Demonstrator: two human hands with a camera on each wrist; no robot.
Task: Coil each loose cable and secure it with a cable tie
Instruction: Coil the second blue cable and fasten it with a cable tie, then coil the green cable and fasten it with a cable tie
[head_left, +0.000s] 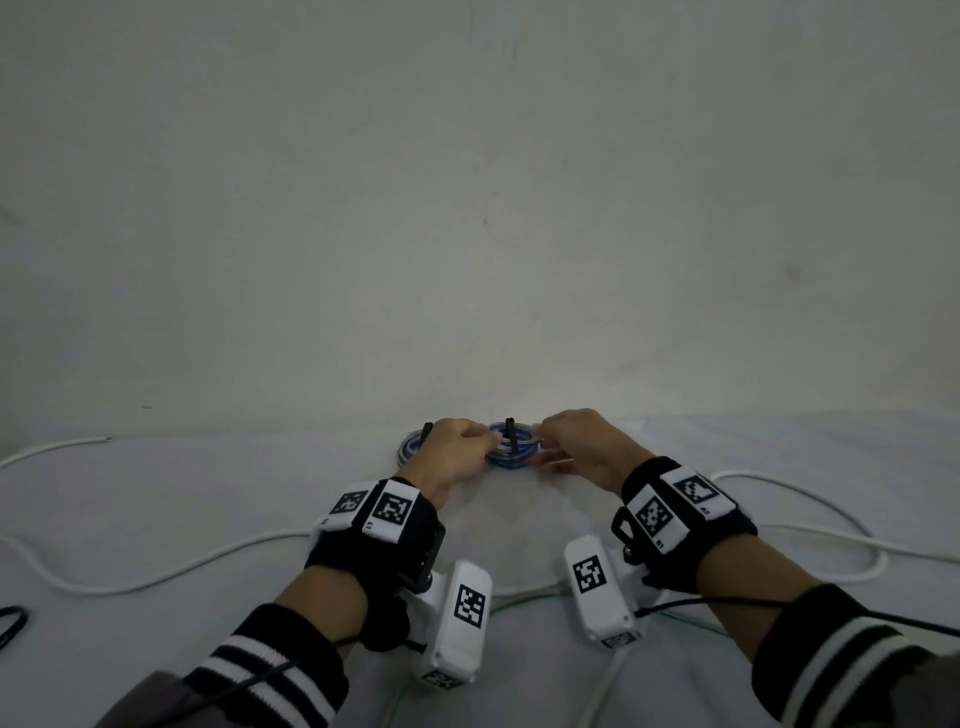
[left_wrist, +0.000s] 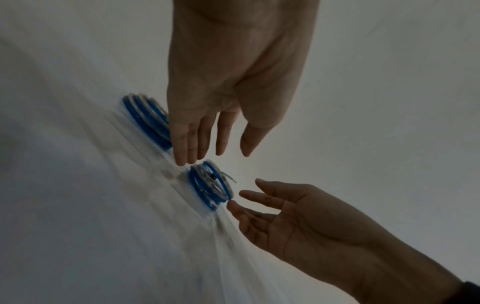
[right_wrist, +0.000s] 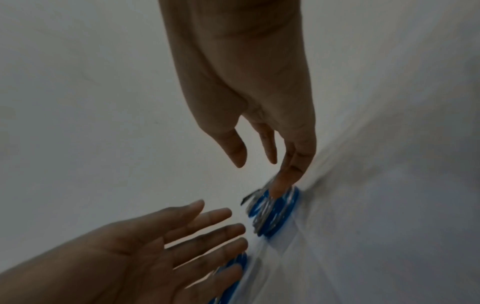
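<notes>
A blue-and-white coiled cable (head_left: 511, 453) lies on the white cloth by the wall, and a black cable tie (head_left: 511, 435) stands up from it. My left hand (head_left: 485, 441) is at its left side and my right hand (head_left: 545, 442) at its right. In the left wrist view my left hand (left_wrist: 213, 158) has straight fingers just above the coil (left_wrist: 210, 185). In the right wrist view the fingertips of my right hand (right_wrist: 259, 176) touch the coil (right_wrist: 272, 211) with straight fingers. A second tied coil (head_left: 408, 451) lies to the left, partly hidden behind my left hand.
Loose white cables trail across the cloth at left (head_left: 156, 571) and right (head_left: 831, 525). A thin green cable (head_left: 524, 595) runs under my wrists. A dark object (head_left: 10, 623) sits at the left edge. The wall (head_left: 467, 208) rises directly behind the coils.
</notes>
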